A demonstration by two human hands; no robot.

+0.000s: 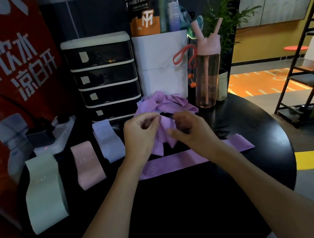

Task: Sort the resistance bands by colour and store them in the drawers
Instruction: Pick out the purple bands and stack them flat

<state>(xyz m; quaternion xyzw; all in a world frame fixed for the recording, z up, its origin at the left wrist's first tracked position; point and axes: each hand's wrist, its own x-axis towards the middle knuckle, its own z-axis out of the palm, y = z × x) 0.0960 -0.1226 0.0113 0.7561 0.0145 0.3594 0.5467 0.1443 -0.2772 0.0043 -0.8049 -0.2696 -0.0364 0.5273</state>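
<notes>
My left hand (142,135), right hand (191,133) pinch soft crumpled purple band (166,126); glossy round black worktop (270,136) rim curves right.

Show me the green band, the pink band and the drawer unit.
green band (45,192), head view, middle of its flat strip.
pink band (88,164), head view, middle of its flat strip.
drawer unit (107,76), head view, front of the second drawer from the top.
</notes>
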